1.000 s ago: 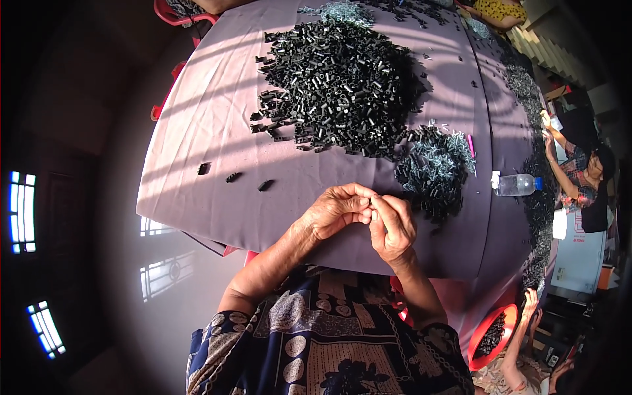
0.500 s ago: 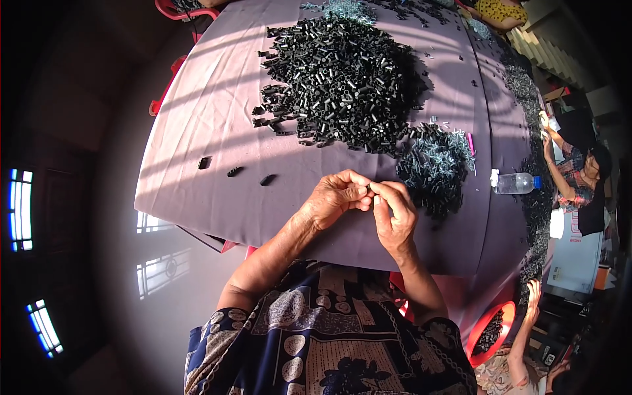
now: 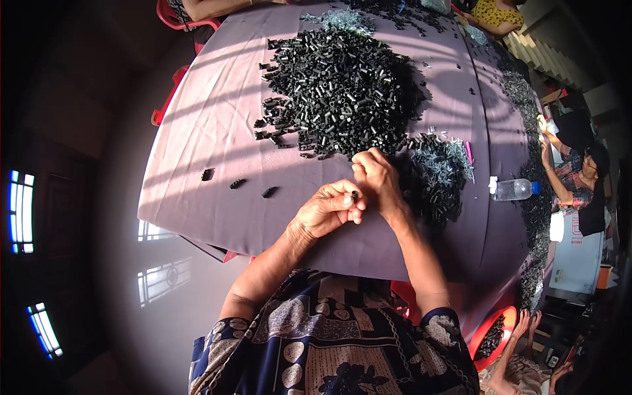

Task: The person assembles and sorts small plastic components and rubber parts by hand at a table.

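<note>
My left hand [image 3: 319, 212] pinches a small black tubular plastic piece [image 3: 355, 195] between thumb and fingers, over the near part of the table. My right hand [image 3: 377, 176] is closed, its fingers curled at the near edge of a big heap of black tubular pieces [image 3: 339, 92]. Anything within those curled fingers is hidden. Beside the right hand lies a smaller heap of pale clear bits [image 3: 442, 161] mixed with dark pieces. Off to the left, three black pieces [image 3: 237, 184] lie apart in a row.
A clear bottle with a blue cap [image 3: 515, 189] lies on the cloth-covered table [image 3: 217, 141], near a pink stick [image 3: 469, 152]. A red basin [image 3: 490, 339] holds black pieces at lower right. Other people work along the right side [image 3: 569, 178] and far edge.
My right hand has left the pinched piece and moved up to the big heap, fingers curling. My left hand has come slightly down and left, keeping the piece. A forearm has appeared at the far left.
</note>
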The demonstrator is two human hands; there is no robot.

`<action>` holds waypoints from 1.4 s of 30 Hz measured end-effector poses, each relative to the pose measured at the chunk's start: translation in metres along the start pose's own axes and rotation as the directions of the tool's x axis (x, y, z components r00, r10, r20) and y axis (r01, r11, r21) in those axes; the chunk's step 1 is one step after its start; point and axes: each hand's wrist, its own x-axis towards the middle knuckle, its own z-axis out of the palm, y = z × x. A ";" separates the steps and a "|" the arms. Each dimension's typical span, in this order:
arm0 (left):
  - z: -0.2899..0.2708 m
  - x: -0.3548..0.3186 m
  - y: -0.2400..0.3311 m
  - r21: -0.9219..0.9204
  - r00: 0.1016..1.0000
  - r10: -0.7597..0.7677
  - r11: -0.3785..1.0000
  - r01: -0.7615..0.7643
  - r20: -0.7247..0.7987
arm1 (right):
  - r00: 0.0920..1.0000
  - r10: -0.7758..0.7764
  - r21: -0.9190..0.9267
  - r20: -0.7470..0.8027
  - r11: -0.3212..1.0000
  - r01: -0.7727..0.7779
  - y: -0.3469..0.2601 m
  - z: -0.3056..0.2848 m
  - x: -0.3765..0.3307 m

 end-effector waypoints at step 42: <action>0.003 0.020 -0.004 0.572 0.965 0.144 0.820 0.008 -0.220 | 0.942 0.284 0.877 0.177 0.390 -0.282 0.007 -0.029 -0.034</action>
